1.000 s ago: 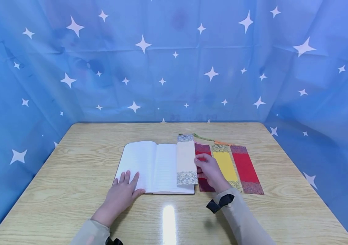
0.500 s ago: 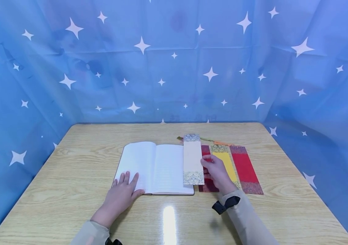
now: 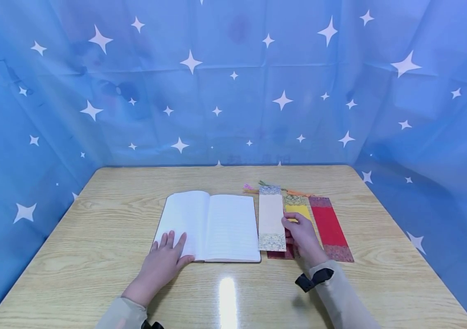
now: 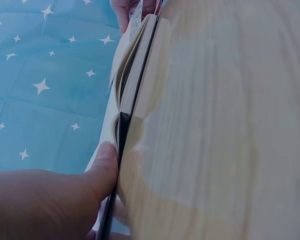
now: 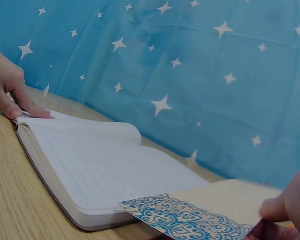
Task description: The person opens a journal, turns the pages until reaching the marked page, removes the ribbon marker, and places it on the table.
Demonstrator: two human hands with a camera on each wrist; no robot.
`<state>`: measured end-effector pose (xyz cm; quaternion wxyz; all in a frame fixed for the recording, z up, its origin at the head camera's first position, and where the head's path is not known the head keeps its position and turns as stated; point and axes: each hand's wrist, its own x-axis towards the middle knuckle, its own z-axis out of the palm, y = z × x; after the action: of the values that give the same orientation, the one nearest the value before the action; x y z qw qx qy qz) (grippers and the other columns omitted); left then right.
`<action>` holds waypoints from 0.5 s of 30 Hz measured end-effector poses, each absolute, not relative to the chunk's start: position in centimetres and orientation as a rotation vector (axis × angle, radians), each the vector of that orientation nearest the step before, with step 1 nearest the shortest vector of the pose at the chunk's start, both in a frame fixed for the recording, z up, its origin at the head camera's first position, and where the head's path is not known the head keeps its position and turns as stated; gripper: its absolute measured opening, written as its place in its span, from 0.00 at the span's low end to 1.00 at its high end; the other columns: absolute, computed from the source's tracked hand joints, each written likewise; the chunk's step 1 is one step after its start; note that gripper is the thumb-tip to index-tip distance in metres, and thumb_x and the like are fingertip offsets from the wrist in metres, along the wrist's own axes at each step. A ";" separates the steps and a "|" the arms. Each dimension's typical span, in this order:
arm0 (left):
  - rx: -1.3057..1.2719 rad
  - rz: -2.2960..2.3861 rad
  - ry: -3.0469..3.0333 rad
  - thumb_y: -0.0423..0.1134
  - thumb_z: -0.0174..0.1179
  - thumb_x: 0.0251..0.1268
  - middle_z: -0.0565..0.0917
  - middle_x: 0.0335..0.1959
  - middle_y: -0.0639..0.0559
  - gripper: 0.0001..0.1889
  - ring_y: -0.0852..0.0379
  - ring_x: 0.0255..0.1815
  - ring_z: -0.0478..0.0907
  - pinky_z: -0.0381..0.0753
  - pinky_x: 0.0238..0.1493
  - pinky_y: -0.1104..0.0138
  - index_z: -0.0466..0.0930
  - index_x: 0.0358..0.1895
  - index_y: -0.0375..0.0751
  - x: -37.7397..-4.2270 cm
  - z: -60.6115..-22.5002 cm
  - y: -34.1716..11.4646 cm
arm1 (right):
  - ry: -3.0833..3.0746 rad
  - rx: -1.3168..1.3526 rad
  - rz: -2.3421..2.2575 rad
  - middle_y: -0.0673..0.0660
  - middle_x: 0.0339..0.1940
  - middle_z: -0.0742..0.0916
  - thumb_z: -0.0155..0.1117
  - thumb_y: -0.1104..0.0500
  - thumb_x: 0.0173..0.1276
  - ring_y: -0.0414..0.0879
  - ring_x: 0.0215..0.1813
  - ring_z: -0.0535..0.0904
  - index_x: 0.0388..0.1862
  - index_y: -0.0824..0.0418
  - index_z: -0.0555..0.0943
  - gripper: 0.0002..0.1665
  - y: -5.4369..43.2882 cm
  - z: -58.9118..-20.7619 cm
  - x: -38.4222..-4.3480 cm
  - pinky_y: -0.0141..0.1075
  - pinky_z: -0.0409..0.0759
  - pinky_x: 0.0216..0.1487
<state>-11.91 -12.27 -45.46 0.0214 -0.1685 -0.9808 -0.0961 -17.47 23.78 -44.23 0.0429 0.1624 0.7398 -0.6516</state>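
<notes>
A lined notebook [image 3: 231, 224] lies spread on the table, its blank left page under my left hand [image 3: 163, 260]. The fingers of that hand rest spread on the page; in the left wrist view the thumb [image 4: 104, 170] lies at the near page edge. My right hand [image 3: 302, 235] pinches the right edge of a cream bookmark [image 3: 271, 214] with blue patterned ends. This bookmark is held just right of the notebook, over a dark red bookmark [image 3: 278, 255] that it mostly covers. In the right wrist view its blue lace pattern [image 5: 185, 220] shows beside the notebook's corner.
A yellow bookmark [image 3: 298, 211], partly behind my right hand, and a red bookmark [image 3: 330, 226] lie to the right. Pink and orange tassels [image 3: 298, 193] spread beyond their far ends. A blue star-printed cloth [image 3: 233, 91] stands behind the wooden table [image 3: 73, 237].
My right hand has moved right with the cream bookmark, from over the notebook's right page to over the dark red bookmark. The left hand has stayed on the page.
</notes>
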 end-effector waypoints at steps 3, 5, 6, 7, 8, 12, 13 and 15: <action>-0.521 -0.293 -3.042 0.60 0.49 0.65 0.62 0.62 0.24 0.35 0.28 0.64 0.58 0.58 0.59 0.38 0.65 0.66 0.37 -11.9 -45.4 -12.3 | 2.281 0.487 -1.982 0.54 0.24 0.78 0.55 0.57 0.71 0.43 0.24 0.73 0.56 0.65 0.70 0.19 24.5 -44.2 -17.4 0.33 0.76 0.26; -0.521 -0.286 -3.040 0.60 0.49 0.65 0.63 0.62 0.24 0.35 0.28 0.63 0.59 0.58 0.59 0.38 0.65 0.66 0.37 -11.9 -45.5 -12.3 | 2.286 0.478 -1.983 0.54 0.24 0.77 0.55 0.57 0.71 0.44 0.25 0.72 0.57 0.66 0.70 0.20 25.0 -44.2 -17.3 0.33 0.75 0.26; -0.521 -0.283 -3.039 0.60 0.49 0.65 0.63 0.62 0.24 0.35 0.28 0.64 0.59 0.58 0.59 0.38 0.65 0.66 0.37 -12.0 -45.5 -12.3 | 2.286 0.475 -1.984 0.54 0.24 0.77 0.54 0.57 0.71 0.44 0.25 0.72 0.57 0.66 0.70 0.20 25.2 -44.2 -17.2 0.33 0.75 0.25; -0.522 -0.280 -3.037 0.60 0.49 0.65 0.63 0.62 0.24 0.35 0.28 0.63 0.59 0.58 0.59 0.38 0.65 0.66 0.37 -12.0 -45.5 -12.3 | 2.282 0.471 -1.988 0.54 0.24 0.76 0.54 0.58 0.71 0.44 0.24 0.72 0.57 0.66 0.69 0.20 25.4 -44.1 -17.1 0.33 0.75 0.25; -0.524 -0.275 -3.035 0.60 0.49 0.65 0.63 0.62 0.24 0.35 0.28 0.63 0.59 0.59 0.58 0.38 0.65 0.66 0.37 -12.0 -45.5 -12.3 | 2.280 0.465 -1.991 0.54 0.24 0.76 0.54 0.58 0.71 0.44 0.24 0.71 0.58 0.67 0.69 0.20 25.5 -44.1 -17.1 0.34 0.75 0.25; -0.524 -0.275 -3.033 0.60 0.49 0.65 0.63 0.62 0.24 0.35 0.29 0.64 0.59 0.59 0.59 0.38 0.65 0.66 0.37 -12.0 -45.6 -12.3 | 2.286 0.468 -1.977 0.53 0.24 0.76 0.54 0.57 0.71 0.44 0.24 0.71 0.58 0.67 0.68 0.22 26.2 -44.0 -16.9 0.34 0.75 0.25; -0.524 -0.275 -3.034 0.60 0.49 0.65 0.63 0.62 0.24 0.35 0.29 0.64 0.59 0.59 0.59 0.38 0.65 0.66 0.37 -12.0 -45.6 -12.3 | 2.287 0.468 -1.973 0.53 0.24 0.76 0.54 0.57 0.71 0.44 0.24 0.71 0.59 0.67 0.68 0.22 26.3 -44.1 -16.9 0.34 0.75 0.26; -0.521 -0.281 -3.037 0.60 0.49 0.65 0.63 0.63 0.24 0.35 0.29 0.64 0.58 0.58 0.59 0.38 0.65 0.66 0.37 -12.0 -45.6 -12.3 | 2.290 0.469 -1.973 0.53 0.24 0.76 0.54 0.56 0.71 0.44 0.24 0.71 0.59 0.67 0.67 0.22 26.6 -44.1 -16.9 0.34 0.75 0.26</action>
<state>-11.99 -12.28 -45.55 0.0240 -0.1682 -0.9813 -0.0907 -16.85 26.64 -44.06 0.0414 0.1530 0.7480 -0.6445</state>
